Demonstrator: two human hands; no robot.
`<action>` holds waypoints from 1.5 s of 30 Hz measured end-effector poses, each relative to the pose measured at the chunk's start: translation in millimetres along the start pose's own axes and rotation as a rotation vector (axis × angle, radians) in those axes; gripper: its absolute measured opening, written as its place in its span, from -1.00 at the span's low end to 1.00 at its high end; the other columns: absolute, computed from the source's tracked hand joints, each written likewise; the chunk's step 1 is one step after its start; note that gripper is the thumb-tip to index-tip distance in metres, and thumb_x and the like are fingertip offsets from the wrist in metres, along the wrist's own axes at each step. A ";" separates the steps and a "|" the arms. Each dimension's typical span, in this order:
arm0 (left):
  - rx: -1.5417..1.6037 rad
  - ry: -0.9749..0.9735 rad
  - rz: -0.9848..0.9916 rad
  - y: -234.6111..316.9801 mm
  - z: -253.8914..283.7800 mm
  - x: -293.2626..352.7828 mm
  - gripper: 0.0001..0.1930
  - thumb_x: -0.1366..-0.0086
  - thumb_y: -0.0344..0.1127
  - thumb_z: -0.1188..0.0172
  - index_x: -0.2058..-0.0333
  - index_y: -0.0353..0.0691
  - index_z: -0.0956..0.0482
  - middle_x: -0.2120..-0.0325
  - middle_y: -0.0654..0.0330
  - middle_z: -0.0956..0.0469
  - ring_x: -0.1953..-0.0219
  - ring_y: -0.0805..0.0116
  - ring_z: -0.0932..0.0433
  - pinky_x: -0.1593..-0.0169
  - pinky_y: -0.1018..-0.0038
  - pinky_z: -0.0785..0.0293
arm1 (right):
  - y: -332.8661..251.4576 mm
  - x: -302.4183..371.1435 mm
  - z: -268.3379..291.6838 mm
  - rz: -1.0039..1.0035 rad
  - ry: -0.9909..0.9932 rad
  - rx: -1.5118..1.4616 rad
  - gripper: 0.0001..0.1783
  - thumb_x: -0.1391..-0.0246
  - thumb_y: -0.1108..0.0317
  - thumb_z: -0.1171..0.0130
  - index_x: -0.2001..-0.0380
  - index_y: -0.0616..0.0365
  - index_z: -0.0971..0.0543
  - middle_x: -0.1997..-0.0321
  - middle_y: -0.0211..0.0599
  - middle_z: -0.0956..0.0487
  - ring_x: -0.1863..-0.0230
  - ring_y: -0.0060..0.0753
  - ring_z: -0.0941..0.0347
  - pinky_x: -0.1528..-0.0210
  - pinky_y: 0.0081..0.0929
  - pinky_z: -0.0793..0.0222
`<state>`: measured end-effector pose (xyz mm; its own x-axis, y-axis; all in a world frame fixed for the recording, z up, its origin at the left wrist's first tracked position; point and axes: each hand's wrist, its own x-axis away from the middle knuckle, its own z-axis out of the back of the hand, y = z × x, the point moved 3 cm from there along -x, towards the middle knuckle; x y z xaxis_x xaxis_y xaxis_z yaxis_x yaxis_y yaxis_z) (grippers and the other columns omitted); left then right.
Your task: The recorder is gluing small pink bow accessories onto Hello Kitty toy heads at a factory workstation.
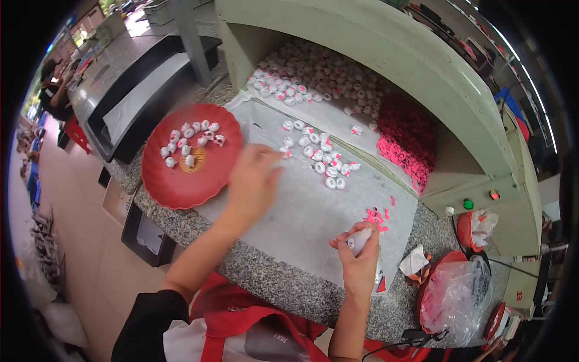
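My left hand point(253, 187), slightly blurred, reaches over the white sheet point(283, 217) with thumb and fingers apart. Its fingertips are beside a small white ring-like piece with a pink spot point(285, 152), at the edge of a loose group of similar pieces point(325, 158); whether they touch is unclear. In my right hand point(359, 259) is a white squeeze bottle point(360, 240), gripped near the sheet's right side. Just beyond this hand lie small bright pink bits point(377, 218). To the left, a red scalloped plate point(175, 196) carries several more white pieces point(189, 160).
A pale green shelf point(362, 21) arches over a large heap of white pieces point(313, 69) and a pink heap point(407, 136). Black trays point(120, 130) stand left. At right are a red bowl with clear plastic point(437, 295), a small red cup point(464, 229) and a cable.
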<state>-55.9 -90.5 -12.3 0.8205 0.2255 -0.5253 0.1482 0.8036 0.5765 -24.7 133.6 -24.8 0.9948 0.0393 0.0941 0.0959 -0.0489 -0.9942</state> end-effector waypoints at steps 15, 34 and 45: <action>1.270 -0.885 0.600 44.5 -79.8 17.9 -0.66 -0.12 -0.50 -0.02 0.08 -0.34 -0.34 0.33 0.13 -0.43 0.25 0.29 -0.46 0.18 0.36 -0.44 | -29.4 36.9 33.9 0.194 0.271 -0.104 -0.64 0.08 0.49 -0.06 0.16 0.24 -0.27 0.30 -0.10 -0.46 0.39 -0.38 -0.43 0.34 -0.54 -0.39; 1.463 -0.545 0.468 102.0 -24.8 43.0 -0.67 -0.03 -0.67 -0.09 0.17 -0.41 -0.34 0.20 0.02 -0.41 0.14 0.24 -0.46 0.14 0.42 -0.47 | -64.0 74.8 24.4 0.492 0.460 0.331 -0.59 0.14 0.13 -0.14 0.37 0.29 -0.39 0.37 -0.27 -0.39 0.35 -0.46 -0.31 0.26 -0.56 -0.24; 1.462 -0.528 0.355 100.9 -23.4 41.7 -0.68 -0.04 -0.69 -0.08 0.17 -0.44 -0.34 0.16 0.07 -0.35 0.08 0.32 -0.41 0.02 0.49 -0.42 | -68.5 63.6 22.3 0.767 0.342 0.440 -0.70 0.25 0.41 -0.15 0.36 0.29 -0.43 0.63 -0.21 -0.46 0.69 -0.44 -0.37 0.63 -0.61 -0.28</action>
<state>-19.6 12.9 9.3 0.9718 -0.1796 -0.1527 0.0400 -0.5126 0.8577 31.3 161.6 48.2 0.7441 -0.1457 -0.6520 -0.5401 0.4433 -0.7154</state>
